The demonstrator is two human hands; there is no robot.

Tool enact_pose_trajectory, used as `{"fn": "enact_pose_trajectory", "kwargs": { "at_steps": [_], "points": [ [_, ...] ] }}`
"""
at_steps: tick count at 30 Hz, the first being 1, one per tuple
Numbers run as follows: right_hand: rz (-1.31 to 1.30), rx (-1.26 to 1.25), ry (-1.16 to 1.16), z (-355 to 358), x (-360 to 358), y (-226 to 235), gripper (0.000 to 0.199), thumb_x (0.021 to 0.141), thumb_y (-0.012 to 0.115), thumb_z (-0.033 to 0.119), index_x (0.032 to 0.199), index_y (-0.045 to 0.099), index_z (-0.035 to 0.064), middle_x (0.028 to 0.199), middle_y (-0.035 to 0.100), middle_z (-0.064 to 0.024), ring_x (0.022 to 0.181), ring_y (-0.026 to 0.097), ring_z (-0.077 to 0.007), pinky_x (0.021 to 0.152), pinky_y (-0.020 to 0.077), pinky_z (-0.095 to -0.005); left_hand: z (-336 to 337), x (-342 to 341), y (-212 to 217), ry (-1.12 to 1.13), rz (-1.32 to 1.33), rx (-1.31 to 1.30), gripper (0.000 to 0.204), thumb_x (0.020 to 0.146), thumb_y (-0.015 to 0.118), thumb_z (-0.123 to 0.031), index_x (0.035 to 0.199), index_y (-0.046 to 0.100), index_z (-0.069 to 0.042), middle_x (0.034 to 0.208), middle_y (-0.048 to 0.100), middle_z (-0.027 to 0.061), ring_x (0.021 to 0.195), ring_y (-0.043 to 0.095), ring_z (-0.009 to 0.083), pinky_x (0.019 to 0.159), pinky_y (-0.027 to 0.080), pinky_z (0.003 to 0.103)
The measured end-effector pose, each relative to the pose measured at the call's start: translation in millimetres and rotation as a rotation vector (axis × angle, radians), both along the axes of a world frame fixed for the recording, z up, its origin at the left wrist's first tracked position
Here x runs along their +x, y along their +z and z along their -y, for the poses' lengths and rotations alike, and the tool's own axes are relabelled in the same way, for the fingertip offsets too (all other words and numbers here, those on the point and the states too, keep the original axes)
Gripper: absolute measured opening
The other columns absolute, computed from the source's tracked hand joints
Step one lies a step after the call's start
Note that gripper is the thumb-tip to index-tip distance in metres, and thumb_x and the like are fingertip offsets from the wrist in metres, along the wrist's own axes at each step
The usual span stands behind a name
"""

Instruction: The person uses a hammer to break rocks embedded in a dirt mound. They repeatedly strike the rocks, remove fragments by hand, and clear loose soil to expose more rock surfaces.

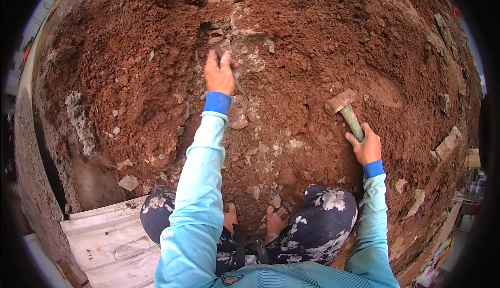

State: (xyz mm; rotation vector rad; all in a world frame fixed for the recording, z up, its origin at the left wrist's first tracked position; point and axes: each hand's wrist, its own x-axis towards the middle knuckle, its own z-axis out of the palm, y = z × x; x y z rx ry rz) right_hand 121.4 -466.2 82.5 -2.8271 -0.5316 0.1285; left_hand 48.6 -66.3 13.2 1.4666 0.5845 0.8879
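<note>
My right hand (pixel 367 145) is wrapped round the green handle of a short club hammer (pixel 341 102). Its blocky head, coated in reddish dirt, is just above the loose soil on the right. My left hand (pixel 219 73) reaches forward to a strip of broken rubble (pixel 254 61) in the red earth. Its fingers are closed around something brownish that blends with the soil, and I cannot make out what it is. Just beyond those fingertips lie small stones (pixel 225 37) beside a dark hollow.
Red soil (pixel 307 43) rises around me, scattered with stone chips. A grey rough lump (pixel 80 123) stands at left. White ribbed sheeting (pixel 112 241) lies at lower left, near a long wall edge (pixel 44 168). My bare feet (pixel 275 220) are on the soil between my knees.
</note>
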Motion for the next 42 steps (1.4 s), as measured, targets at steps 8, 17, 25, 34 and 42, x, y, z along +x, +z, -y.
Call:
{"fn": "enact_pose_trajectory", "kwargs": {
  "at_steps": [8,17,25,34,42],
  "points": [
    [0.006,0.011,-0.002,3,-2,-1,0.046,0.076,0.078,0.037,0.098,0.059,0.0013,0.079,0.065,-0.0237,0.079,0.063,-0.0443,0.067,0.048,-0.049,-16,-2,-7,-0.018,-0.153,0.222,0.025,0.091,0.065,-0.016,0.107,0.058,0.002,0.089,0.066,0.0094,0.078,0.066,0.0166,0.07,0.053,0.031],
    [-0.268,0.371,0.105,-32,-16,61,0.043,0.084,0.073,0.034,0.1,0.061,-0.0033,0.065,0.058,-0.0105,0.06,0.059,-0.0197,0.058,0.0464,-0.0363,11,-9,-15,-0.009,-0.288,0.311,0.036,0.083,0.073,-0.022,0.11,0.063,-0.001,0.093,0.069,0.0124,0.085,0.065,0.0202,0.079,0.051,0.035],
    [-0.307,0.894,0.467,-201,-49,119,0.036,0.096,0.058,0.034,0.102,0.06,-0.001,0.062,0.057,-0.0058,0.054,0.057,-0.0146,0.05,0.0444,-0.0326,11,-14,-11,-0.044,-0.308,0.218,0.032,0.084,0.071,-0.019,0.107,0.063,0.002,0.094,0.069,0.0154,0.085,0.064,0.0227,0.08,0.05,0.036],
    [-0.776,0.516,0.239,-215,-38,66,0.039,0.093,0.059,0.036,0.079,0.058,0.0003,0.064,0.059,-0.0098,0.053,0.061,-0.0199,0.051,0.0472,-0.0355,-3,-8,-27,0.05,-0.349,0.268,0.038,0.083,0.072,-0.023,0.111,0.061,0.001,0.102,0.067,0.0186,0.096,0.064,0.032,0.086,0.05,0.041],
    [-0.74,0.601,0.118,-154,-57,105,0.039,0.095,0.058,0.037,0.077,0.055,0.0023,0.058,0.05,-0.0014,0.046,0.051,-0.0098,0.042,0.0397,-0.0266,-31,53,-36,0.431,-0.278,0.552,0.034,0.088,0.068,-0.032,0.101,0.054,-0.003,0.095,0.057,0.0126,0.095,0.055,0.0318,0.082,0.044,0.043]
  ]
}}
